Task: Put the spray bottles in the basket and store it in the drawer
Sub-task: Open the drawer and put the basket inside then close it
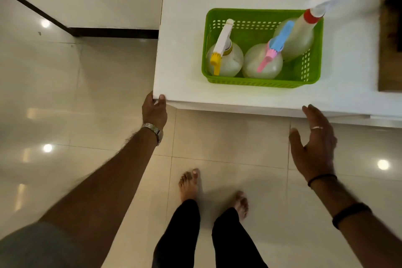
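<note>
A green perforated basket [256, 84] sits on a white drawer-like surface [185, 28]. Three clear spray bottles stand in it. One has a yellow and white trigger [225, 59] at the left, one a pink and blue trigger [262, 65] in the middle. A taller one with a red collar [301, 37] leans at the right, its white nozzle blurred. My left hand [154, 111] grips the front left corner of the white surface. My right hand [313, 143] hovers open, fingers spread, just in front of the front edge at the right.
Glossy beige floor tiles [87, 93] surround the white unit, with a dark skirting line [113, 31] at the back left. My bare feet [189, 183] stand just in front of it. A brown wooden piece [389, 50] borders its right side.
</note>
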`<act>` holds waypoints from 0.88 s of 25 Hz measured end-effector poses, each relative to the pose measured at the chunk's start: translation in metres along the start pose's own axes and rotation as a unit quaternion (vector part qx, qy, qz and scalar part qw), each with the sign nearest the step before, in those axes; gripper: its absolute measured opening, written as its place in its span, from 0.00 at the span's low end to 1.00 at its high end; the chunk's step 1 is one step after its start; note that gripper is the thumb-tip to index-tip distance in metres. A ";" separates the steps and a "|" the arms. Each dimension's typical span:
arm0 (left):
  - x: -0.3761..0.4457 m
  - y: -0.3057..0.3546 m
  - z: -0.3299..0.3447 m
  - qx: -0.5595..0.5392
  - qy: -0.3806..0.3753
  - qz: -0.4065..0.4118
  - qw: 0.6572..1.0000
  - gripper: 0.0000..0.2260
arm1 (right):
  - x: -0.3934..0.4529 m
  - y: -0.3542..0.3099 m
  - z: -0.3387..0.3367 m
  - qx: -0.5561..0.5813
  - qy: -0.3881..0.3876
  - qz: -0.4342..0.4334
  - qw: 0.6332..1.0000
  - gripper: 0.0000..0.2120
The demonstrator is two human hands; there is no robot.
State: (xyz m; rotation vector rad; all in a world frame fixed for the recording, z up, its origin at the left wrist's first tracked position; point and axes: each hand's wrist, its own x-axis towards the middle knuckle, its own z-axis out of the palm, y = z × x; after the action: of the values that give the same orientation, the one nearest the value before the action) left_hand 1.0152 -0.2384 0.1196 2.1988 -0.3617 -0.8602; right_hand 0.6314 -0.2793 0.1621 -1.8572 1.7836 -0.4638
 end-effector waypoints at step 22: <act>-0.100 -0.035 0.034 0.440 -0.216 0.412 0.768 0.35 | 0.005 -0.024 0.040 -0.213 -0.122 -0.079 0.966 0.29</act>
State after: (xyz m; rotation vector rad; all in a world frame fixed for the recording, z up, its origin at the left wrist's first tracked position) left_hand 0.9185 -0.1841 0.1236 2.1461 -2.1409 -0.7133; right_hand 0.6744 -0.2787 0.1437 -2.2440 1.6639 0.1077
